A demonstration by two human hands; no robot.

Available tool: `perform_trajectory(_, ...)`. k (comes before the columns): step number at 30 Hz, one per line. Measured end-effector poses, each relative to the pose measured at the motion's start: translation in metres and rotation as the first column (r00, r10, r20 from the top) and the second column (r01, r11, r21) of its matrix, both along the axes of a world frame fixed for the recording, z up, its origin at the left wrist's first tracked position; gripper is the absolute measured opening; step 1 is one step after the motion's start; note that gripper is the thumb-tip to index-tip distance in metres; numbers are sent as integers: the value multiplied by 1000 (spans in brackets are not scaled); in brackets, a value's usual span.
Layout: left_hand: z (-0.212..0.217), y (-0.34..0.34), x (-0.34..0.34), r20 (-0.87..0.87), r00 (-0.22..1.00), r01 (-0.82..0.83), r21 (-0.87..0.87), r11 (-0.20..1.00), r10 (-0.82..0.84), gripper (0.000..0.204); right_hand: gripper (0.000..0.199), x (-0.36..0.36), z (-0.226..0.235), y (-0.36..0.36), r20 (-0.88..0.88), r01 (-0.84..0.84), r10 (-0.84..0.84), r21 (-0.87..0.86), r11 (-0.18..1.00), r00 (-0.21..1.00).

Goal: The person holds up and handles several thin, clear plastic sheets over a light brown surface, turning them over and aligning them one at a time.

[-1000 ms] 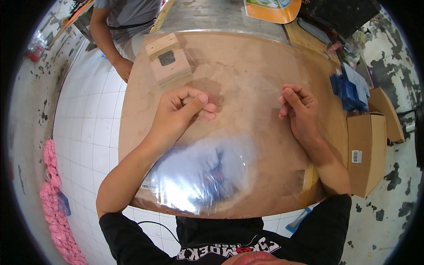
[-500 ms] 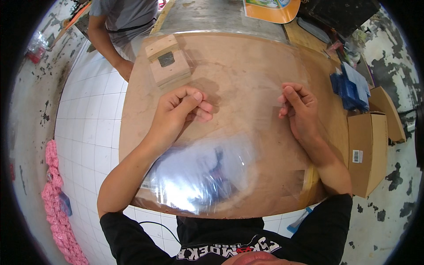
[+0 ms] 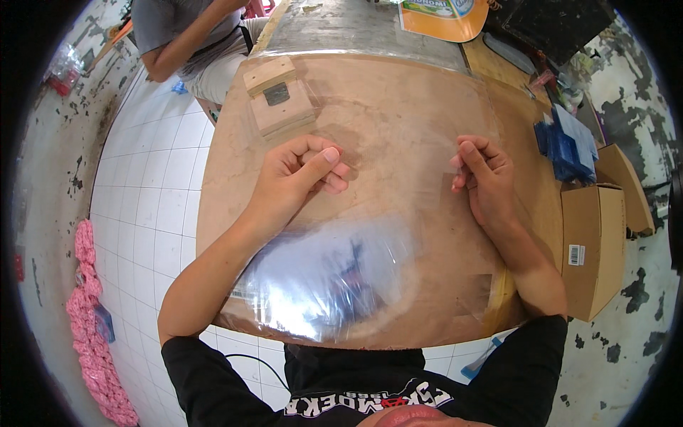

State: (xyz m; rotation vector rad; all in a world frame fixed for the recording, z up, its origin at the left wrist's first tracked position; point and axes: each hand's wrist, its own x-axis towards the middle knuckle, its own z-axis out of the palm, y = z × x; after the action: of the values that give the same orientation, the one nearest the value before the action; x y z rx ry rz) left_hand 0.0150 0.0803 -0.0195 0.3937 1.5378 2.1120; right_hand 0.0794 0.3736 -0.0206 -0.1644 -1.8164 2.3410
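Observation:
My left hand (image 3: 302,171) is held above the brown table (image 3: 398,107), its thumb pressed toward the curled index finger. Over the table's right half, my right hand (image 3: 484,174) is curled in a similar pinch. Anything thin between the fingers of either hand cannot be made out. Just beyond my left hand sits a small wooden block fixture (image 3: 288,117) with a dark square patch in it. Nearer to me, between my forearms, shiny clear plastic (image 3: 320,277) lies on the table and reflects light strongly; whether it is sheets or bags is unclear.
At the right stand an open cardboard box (image 3: 594,249) and a stack of blue packets (image 3: 565,146). An orange printed card (image 3: 445,21) lies at the far edge. Another person (image 3: 188,43) sits at the far left. Pink wrapped bundles (image 3: 92,327) rest on the floor at left.
The other person's arm has lifted from beside the table edge and is now bent up across the body. My hands keep nearly the same pinched pose, and the view has shifted slightly.

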Motion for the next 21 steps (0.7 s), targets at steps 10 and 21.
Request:
perform_trajectory(10,-1,1,5,-38,998,-47,-35,998,46,13,16,7,3,-7,-59,-87,100,195,977,993)
perform_trajectory(21,7,3,6,25,995,-98,-65,993,100,10,19,10,6,-10,-23,-62,70,248,967,997)
